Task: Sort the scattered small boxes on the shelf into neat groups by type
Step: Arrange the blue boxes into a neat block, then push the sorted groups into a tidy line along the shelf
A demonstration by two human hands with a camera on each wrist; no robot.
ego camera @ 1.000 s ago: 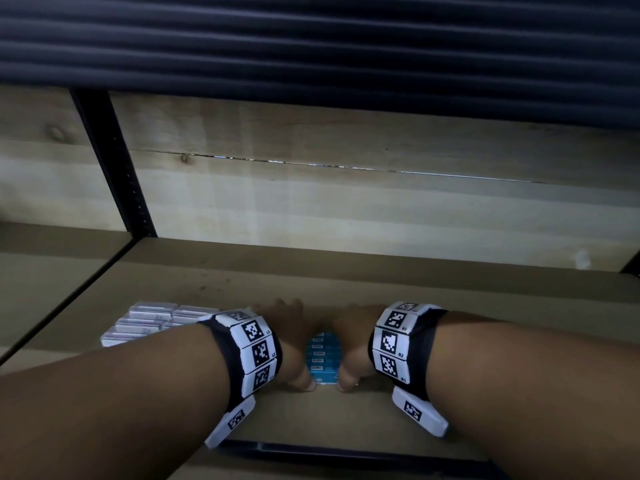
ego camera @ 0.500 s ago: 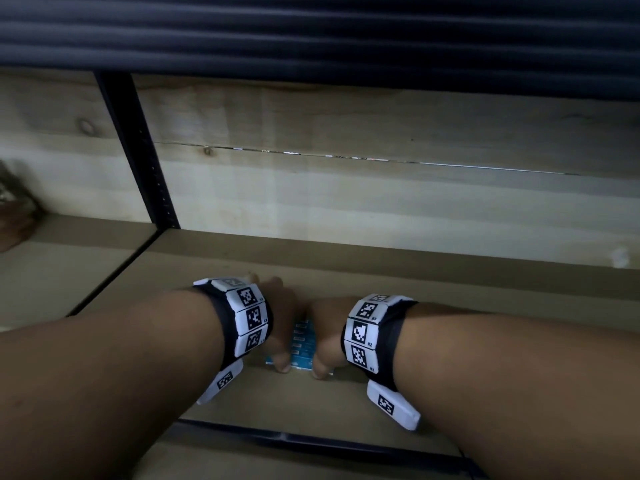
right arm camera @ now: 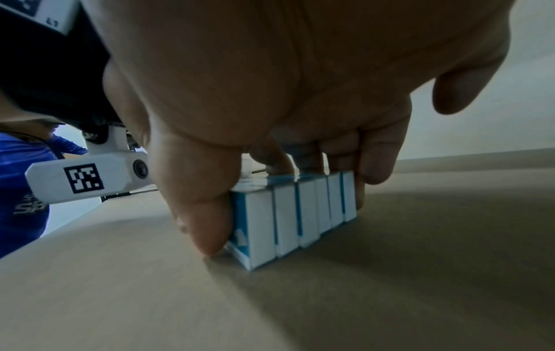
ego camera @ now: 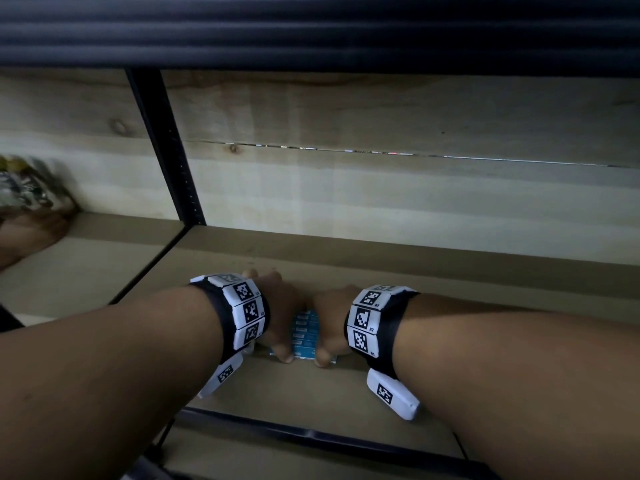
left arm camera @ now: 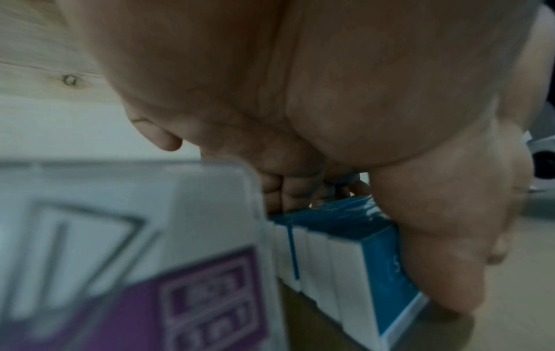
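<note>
- Wooden back wall (ego camera: 381,188) fills the upper middle of the head view, a thin horizontal gap between its planks; dark ribbed panel (ego camera: 311,29) across the top edge.
- Shelf board (ego camera: 311,393), brown and flat, runs across the lower half; black front rail (ego camera: 311,436) along its near edge.
- Black metal upright (ego camera: 166,147) left of centre splits this bay from the left bay.
- Blurred patterned object (ego camera: 27,192) at far left in the neighbouring bay, cannot tell what it is.
- Both forearms come in from the lower corners and hide much of the shelf front; marker wristbands on each wrist.
- Left hand (ego camera: 280,313) lower centre, fingers curled over the far end of the blue boxes, thumb pressed on the near end — holding the row.
- Right hand (ego camera: 329,323) just beside it, same grip: thumb on the near face, fingers hooked over the back, seen clearly in the right wrist view (right arm camera: 270,95).
- Row of blue-and-white small boxes (ego camera: 304,336) stands upright on the shelf, lower centre, packed face to face, squeezed between the two hands; about six visible in the right wrist view (right arm camera: 294,213).
- White box with purple label (left arm camera: 135,261) fills the lower left of the left wrist view, just beside the blue row; blurred, print unreadable.
</note>
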